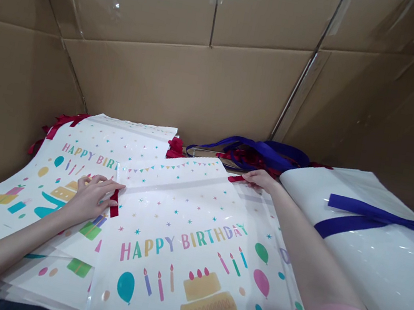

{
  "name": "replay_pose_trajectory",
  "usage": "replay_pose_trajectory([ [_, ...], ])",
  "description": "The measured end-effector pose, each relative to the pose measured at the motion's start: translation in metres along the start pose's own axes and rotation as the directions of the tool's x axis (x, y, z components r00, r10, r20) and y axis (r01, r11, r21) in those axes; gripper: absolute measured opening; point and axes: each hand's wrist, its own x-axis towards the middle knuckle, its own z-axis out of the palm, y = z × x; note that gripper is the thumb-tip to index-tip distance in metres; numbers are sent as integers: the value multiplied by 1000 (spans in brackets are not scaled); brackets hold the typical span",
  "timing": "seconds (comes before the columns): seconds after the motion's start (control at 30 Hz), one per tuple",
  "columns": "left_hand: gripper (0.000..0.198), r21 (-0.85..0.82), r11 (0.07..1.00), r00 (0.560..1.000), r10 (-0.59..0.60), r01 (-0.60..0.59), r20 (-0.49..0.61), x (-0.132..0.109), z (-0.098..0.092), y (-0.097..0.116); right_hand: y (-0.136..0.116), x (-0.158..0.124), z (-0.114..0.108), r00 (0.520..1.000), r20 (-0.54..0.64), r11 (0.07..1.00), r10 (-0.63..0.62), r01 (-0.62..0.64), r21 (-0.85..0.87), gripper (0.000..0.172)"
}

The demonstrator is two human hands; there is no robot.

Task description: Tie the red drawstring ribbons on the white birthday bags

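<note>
A glossy white sheet (190,205) printed with "HAPPY BIRTHDAY", candles, balloons and a cake lies in front of me. Short red ribbon tabs stick out from its upper sides. My left hand (93,199) pinches the left red ribbon tab (115,204) between thumb and fingers. At the upper right edge, my right hand (260,180) has its fingers closed on the other red ribbon tab (235,179). Under my left forearm spreads a stack of matching birthday sheets (86,136), with a bunch of red ribbons (62,124) along its far left edge. More such sheets show beneath the front one.
Tall cardboard walls (171,84) enclose the back and sides. To the right lies a folded white glossy bundle (382,271) tied with blue ribbon (364,217). Loose blue ribbon (267,152) and red ribbons heap against the back wall.
</note>
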Motion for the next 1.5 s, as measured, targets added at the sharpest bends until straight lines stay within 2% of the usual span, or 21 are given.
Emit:
replay_pose_trajectory([
  [0.3,37,-8,1000,1000,5,-5,6,1,1,-3,-10,-11,6,998,-61,1000,-12,10,-27,33],
  [0.47,38,-12,1000,1000,3,-2,28,1,3,-6,-2,-3,7,996,-89,999,-4,0,-53,32],
  [0.57,40,-27,1000,999,1,0,37,1,2,-5,5,6,4,990,-128,985,-58,36,-170,32],
  [0.67,41,-54,998,999,-11,13,43,1,1,-3,2,10,5,959,-243,937,-145,54,-346,23],
  [0.73,41,-73,997,999,-13,16,49,1,-1,-2,-10,6,13,910,-319,890,-264,103,-444,18],
  [0.8,40,-88,996,998,-14,19,55,1,-1,-2,-28,-5,30,849,-324,831,-418,213,-514,18],
  [0.87,39,-97,995,998,-15,21,59,1,-1,-2,-51,-25,57,787,-248,757,-565,375,-535,20],
  [0.93,41,-100,995,999,-14,19,53,1,-1,-2,-73,-52,92,709,-103,663,-697,583,-469,20],
  [1.0,42,-97,995,999,-12,16,43,0,-1,-1,-94,-83,132,591,54,537,-805,764,-357,19],
  [1.07,42,-91,996,999,-13,16,33,0,-1,1,-110,-113,172,442,207,396,-873,889,-228,21],
  [1.13,42,-83,996,1000,-13,16,27,1,-1,3,-124,-137,207,276,359,252,-892,961,-113,23],
  [1.17,43,-79,997,1000,-11,13,23,1,-1,3,-130,-146,221,231,394,215,-890,973,-85,25],
  [1.27,44,-72,997,1000,1,0,12,2,-1,5,-142,-157,252,153,441,141,-884,988,-60,33],
  [1.4,42,-77,997,1000,8,-7,3,2,-1,6,-146,-153,273,69,482,55,-873,998,-43,38],
  [1.5,45,-84,996,1000,5,-4,7,0,1,6,-141,-148,280,57,510,39,-858,998,-46,39],
])
